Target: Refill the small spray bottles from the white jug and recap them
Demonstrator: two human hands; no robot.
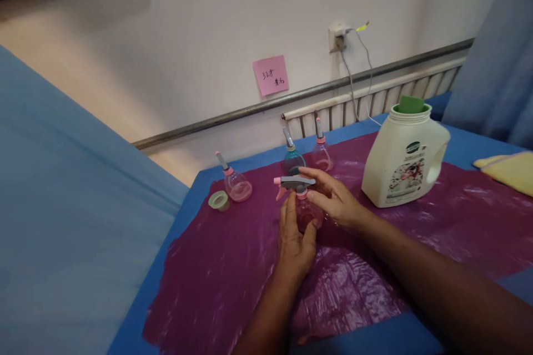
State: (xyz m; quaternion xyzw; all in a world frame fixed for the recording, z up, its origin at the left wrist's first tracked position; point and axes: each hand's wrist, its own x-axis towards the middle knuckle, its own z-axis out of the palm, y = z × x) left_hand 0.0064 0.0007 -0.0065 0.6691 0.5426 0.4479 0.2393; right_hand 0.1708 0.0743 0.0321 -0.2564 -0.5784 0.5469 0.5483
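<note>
A spray bottle point(310, 215) with a pink collar and a grey and pink trigger head stands on the purple plastic sheet point(216, 272). Around its clear round body is wrapped my left hand point(295, 241). Up at the collar and trigger head, my right hand point(335, 199) grips with thumb and fingers. Close behind stand a teal spray bottle point(293, 160) and a pink one point(322, 156). Another pink spray bottle point(237, 183), with pink liquid low inside, is to the left beside a pale green cap point(219, 200).
A large cream detergent jug point(406, 158) with a green piece in its mouth stands at right. Farther right lies a yellow cloth point(510, 171). Behind the blue-covered table point(200, 177) are a radiator point(345, 105), a wall socket point(338, 37) with cables, and a pink note point(270, 75).
</note>
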